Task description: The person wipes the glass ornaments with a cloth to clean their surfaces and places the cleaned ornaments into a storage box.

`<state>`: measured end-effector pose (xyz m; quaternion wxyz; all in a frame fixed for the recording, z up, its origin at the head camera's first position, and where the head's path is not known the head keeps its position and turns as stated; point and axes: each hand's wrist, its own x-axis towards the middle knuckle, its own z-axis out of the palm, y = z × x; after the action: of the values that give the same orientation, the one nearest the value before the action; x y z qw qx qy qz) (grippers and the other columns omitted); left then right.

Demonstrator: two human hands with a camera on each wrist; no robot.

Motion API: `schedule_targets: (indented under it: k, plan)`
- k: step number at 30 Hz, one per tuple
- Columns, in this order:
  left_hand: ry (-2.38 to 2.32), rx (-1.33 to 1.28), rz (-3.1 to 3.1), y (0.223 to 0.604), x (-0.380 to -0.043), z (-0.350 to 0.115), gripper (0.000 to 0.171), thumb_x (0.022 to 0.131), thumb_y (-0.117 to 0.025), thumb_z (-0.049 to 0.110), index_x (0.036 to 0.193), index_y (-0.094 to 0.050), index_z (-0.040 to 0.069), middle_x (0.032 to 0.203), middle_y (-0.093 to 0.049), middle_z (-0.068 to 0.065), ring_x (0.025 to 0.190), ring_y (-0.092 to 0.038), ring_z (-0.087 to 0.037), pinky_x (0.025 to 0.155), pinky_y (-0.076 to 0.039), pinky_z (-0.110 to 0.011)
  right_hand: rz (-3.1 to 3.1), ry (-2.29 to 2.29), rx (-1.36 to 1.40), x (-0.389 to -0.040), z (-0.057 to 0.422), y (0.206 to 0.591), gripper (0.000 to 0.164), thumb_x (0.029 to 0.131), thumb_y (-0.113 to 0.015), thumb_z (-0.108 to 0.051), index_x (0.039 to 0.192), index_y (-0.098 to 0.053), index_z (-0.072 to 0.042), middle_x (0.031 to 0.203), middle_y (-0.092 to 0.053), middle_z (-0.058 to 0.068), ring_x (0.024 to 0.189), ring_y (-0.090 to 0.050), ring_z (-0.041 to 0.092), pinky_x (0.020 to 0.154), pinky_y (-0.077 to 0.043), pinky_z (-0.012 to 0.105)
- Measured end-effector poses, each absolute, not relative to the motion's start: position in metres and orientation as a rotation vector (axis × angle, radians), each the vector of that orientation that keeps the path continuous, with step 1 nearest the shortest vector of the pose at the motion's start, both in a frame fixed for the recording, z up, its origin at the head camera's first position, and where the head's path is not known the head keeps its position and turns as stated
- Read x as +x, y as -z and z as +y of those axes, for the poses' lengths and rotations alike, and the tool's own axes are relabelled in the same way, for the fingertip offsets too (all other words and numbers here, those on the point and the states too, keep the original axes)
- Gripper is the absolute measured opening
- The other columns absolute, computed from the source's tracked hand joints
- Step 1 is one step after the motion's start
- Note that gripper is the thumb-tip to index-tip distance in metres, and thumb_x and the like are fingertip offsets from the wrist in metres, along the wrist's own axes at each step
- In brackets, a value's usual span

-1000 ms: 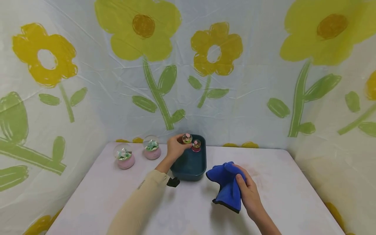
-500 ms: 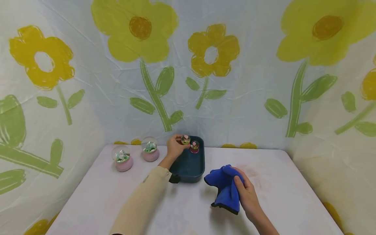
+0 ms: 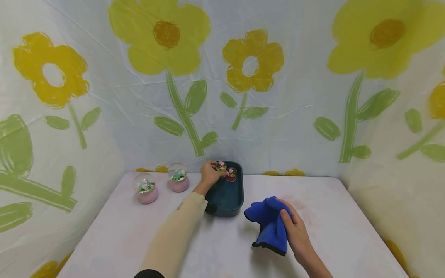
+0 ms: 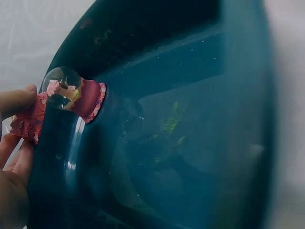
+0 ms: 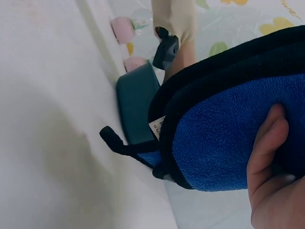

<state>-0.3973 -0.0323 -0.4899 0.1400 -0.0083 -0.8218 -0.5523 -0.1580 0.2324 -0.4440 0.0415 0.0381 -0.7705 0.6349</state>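
Observation:
At the far left corner of a dark teal bin (image 3: 226, 211), my left hand (image 3: 209, 173) grips a small snow globe (image 3: 221, 166) by its red-pink base, thumb on one side and fingers on the other. A matching small snow globe (image 3: 231, 174) stands inside the bin just to its right. The left wrist view shows the gripped base (image 4: 29, 121) at the bin's rim, its dome largely hidden, beside the other globe's maroon base (image 4: 90, 100). Over the table, right of the bin, my right hand (image 3: 298, 233) holds a blue cloth (image 3: 272, 231) with black edging, bunched and hanging down.
Two larger snow globes with pink bases, one nearer (image 3: 147, 193) and one farther (image 3: 179, 183), stand on the white table (image 3: 330, 231) left of the bin. A flower-printed sheet (image 3: 295, 104) rises behind the table and along both sides.
My left forearm has shifted slightly right, and the gripped globe sits marginally closer to the standing one. The right hand keeps its hold on the cloth, nearly still.

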Motion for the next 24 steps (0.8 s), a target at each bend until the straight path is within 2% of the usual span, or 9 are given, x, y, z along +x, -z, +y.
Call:
schedule_targets:
  k: [3, 5, 10, 17, 20, 22, 24]
  plan:
    - [1.554, -0.004, -2.378, 0.490, -0.401, -0.031, 0.048, 0.065, -0.090, 0.009, 0.102, -0.061, -0.002, 0.085, -0.064, -0.012, 0.077, -0.061, -0.024, 0.065, -0.053, -0.036, -2.375, -1.934, 0.125, -0.159, 0.233, 0.443, 0.047, 0.106, -0.036, -0.037, 0.145, -0.040, -0.012, 0.147, -0.040, 0.009, 0.136, -0.032, 0.028, 0.109, -0.023, 0.053]
    - [1.543, -0.010, -2.393, 0.490, -0.404, -0.029, 0.048, 0.066, -0.090, 0.011, 0.102, -0.061, -0.002, 0.086, -0.063, -0.012, 0.078, -0.061, -0.024, 0.066, -0.053, -0.035, -2.389, -1.931, 0.102, -0.160, 0.235, 0.443, 0.047, 0.106, -0.035, -0.038, 0.146, -0.040, -0.013, 0.146, -0.040, 0.006, 0.135, -0.032, 0.023, 0.109, -0.026, 0.043]
    - [1.601, -0.003, -2.396, 0.492, -0.410, -0.025, 0.048, 0.066, -0.090, 0.010, 0.102, -0.061, -0.001, 0.086, -0.063, -0.011, 0.078, -0.061, -0.023, 0.065, -0.052, -0.034, -2.391, -1.945, 0.057, -0.159, 0.235, 0.444, 0.048, 0.106, -0.035, -0.040, 0.146, -0.040, -0.014, 0.144, -0.041, -0.002, 0.131, -0.034, 0.012, 0.099, -0.030, 0.020]
    - [1.572, 0.031, -2.400, 0.494, -0.416, -0.027, 0.048, 0.066, -0.091, 0.011, 0.102, -0.062, -0.001, 0.086, -0.061, -0.010, 0.077, -0.059, -0.023, 0.067, -0.052, -0.036, -2.377, -1.966, 0.082, -0.163, 0.229, 0.443, 0.047, 0.106, -0.036, -0.039, 0.145, -0.042, -0.013, 0.143, -0.043, 0.000, 0.127, -0.037, 0.007, 0.092, -0.032, 0.010]
    - [1.553, 0.022, -2.404, 0.494, -0.418, -0.028, 0.048, 0.067, -0.090, 0.011, 0.103, -0.061, -0.002, 0.085, -0.060, -0.011, 0.077, -0.058, -0.024, 0.067, -0.052, -0.037, -2.384, -1.963, 0.092, -0.165, 0.226, 0.443, 0.048, 0.105, -0.036, -0.039, 0.145, -0.041, -0.013, 0.144, -0.042, 0.003, 0.129, -0.037, 0.011, 0.094, -0.031, 0.010]
    - [1.558, 0.014, -2.399, 0.495, -0.418, -0.029, 0.047, 0.067, -0.090, 0.010, 0.102, -0.061, -0.002, 0.085, -0.059, -0.012, 0.077, -0.058, -0.025, 0.067, -0.052, -0.038, -2.379, -1.972, 0.087, -0.166, 0.225, 0.444, 0.048, 0.106, -0.036, -0.039, 0.145, -0.040, -0.012, 0.145, -0.041, 0.006, 0.132, -0.036, 0.016, 0.100, -0.031, 0.018]
    - [1.564, 0.014, -2.406, 0.498, -0.416, -0.029, 0.047, 0.066, -0.090, 0.007, 0.100, -0.060, -0.002, 0.083, -0.059, -0.012, 0.076, -0.057, -0.026, 0.066, -0.052, -0.038, -2.384, -1.991, 0.074, -0.165, 0.224, 0.447, 0.050, 0.106, -0.035, -0.040, 0.146, -0.039, -0.011, 0.147, -0.039, 0.009, 0.134, -0.033, 0.022, 0.108, -0.029, 0.032]
